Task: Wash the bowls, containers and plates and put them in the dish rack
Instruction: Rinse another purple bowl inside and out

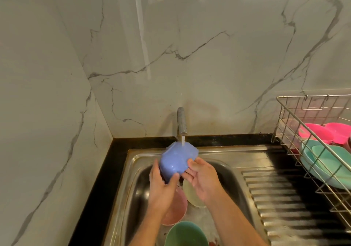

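Blue bowl (pixel 177 160), inverted under the tap (pixel 182 121) stream above the sink (pixel 224 162). Left hand (pixel 161 187) grips its 7 o'clock edge; right hand (pixel 203 177), fingers fairly straight, supports the 4 o'clock rim. Risk: wet plastic probably slips, dropping onto dishes below.

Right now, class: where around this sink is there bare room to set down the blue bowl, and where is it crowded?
Free: the ribbed drainboard between the sink basin and the dish rack. Crowded: the basin, with a pink bowl, cream plate and green bowl; the rack's near end, with teal plates.
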